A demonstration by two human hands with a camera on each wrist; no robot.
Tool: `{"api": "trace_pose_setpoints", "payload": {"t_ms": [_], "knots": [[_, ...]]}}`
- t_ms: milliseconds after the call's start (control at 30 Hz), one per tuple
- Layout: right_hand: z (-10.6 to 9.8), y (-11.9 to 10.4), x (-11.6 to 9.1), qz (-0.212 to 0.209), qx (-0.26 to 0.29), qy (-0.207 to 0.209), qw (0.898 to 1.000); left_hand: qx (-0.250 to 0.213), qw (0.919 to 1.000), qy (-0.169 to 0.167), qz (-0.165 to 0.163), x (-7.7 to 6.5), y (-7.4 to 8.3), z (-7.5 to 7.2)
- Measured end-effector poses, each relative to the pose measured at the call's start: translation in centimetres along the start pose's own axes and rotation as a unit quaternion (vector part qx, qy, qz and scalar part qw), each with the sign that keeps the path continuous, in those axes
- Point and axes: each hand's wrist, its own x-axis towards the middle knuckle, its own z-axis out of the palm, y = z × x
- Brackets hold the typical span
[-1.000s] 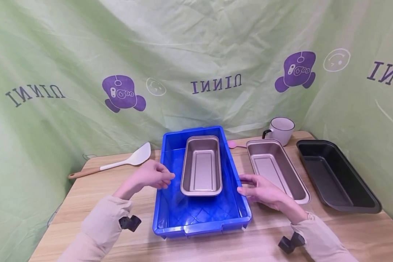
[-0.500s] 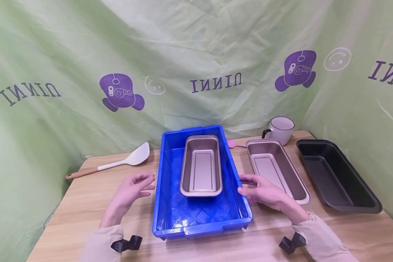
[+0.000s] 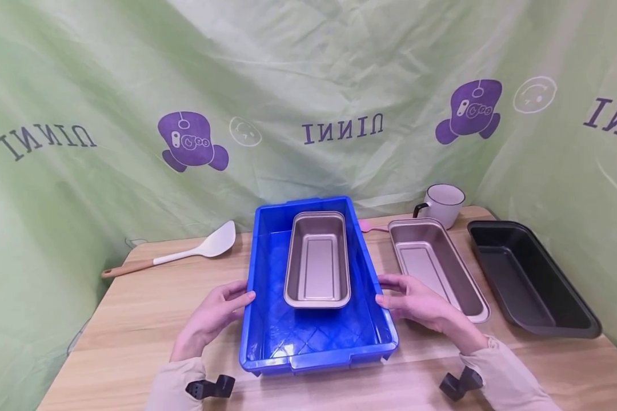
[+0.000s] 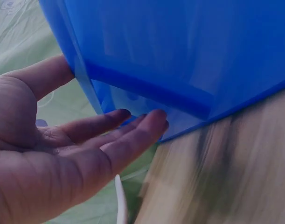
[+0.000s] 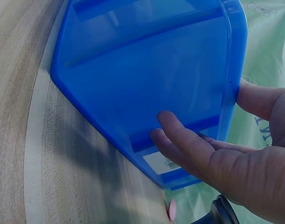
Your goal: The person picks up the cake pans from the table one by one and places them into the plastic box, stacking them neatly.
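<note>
Lying at left of frame, white spatula with brown handle point(image 3: 177, 256); lower left of centre, left hand point(image 3: 212, 314), fingers extended, thumb touching left rim of blue rectangular plastic bin point(image 3: 321, 361), mid-frame; rose-brown metal loaf pan point(image 3: 320, 268) inside it; right hand point(image 3: 416, 302), right of centre, fingers likewise extended, thumb at bin's right rim; then matching second loaf pan point(image 3: 427, 268); dark-rimmed white mug point(image 3: 443, 211) behind; black rectangular pan point(image 3: 524, 279) far right.
</note>
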Motion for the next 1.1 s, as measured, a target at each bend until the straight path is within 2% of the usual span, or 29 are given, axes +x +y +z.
{"api": "trace_pose_setpoints", "payload": {"t_ms": [167, 333, 967, 1100], "knots": [[-0.11, 0.02, 0.0, -0.002, -0.001, -0.001, 1.0, -0.028, 0.9993, -0.025, 0.007, 0.14, 0.03, -0.13], [-0.09, 0.06, -0.08, 0.0, 0.003, -0.006, 1.0, -0.037, 0.9984, -0.043, 0.011, 0.06, 0.23, -0.16], [-0.11, -0.12, -0.07, -0.004, -0.006, -0.016, 1.0, -0.028, 0.9986, -0.041, 0.016, -0.07, 0.31, 0.13], [-0.08, -0.41, -0.05, 0.004, -0.036, -0.011, 0.999, -0.022, 0.999, -0.037, 0.014, -0.01, 0.22, 0.05]]}}
